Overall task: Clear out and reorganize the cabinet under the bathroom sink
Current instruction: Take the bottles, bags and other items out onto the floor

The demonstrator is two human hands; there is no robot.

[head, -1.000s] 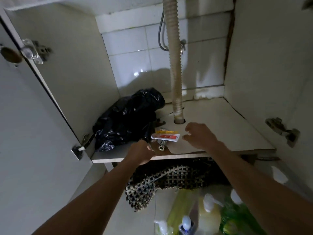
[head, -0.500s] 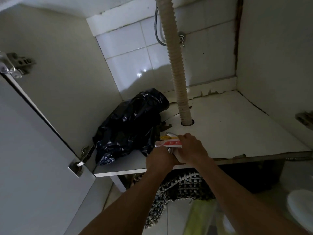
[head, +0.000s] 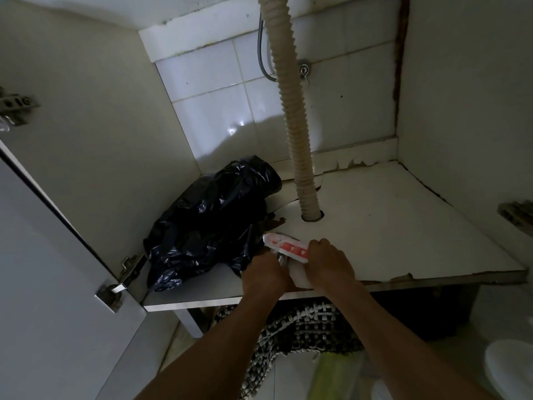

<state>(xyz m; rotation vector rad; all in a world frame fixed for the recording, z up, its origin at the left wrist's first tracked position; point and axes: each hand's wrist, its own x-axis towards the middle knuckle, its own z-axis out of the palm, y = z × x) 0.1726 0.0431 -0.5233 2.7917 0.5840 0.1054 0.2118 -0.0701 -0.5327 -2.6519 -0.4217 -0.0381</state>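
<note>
Red-and-white packet lies gripped in the right hand, beside the left hand, whose grip is hidden.

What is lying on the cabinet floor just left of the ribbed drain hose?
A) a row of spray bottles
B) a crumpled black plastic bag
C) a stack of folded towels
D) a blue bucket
B: a crumpled black plastic bag sits on the cabinet floor in the back left corner, left of the ribbed drain hose, and nothing else lies on that side.
</note>
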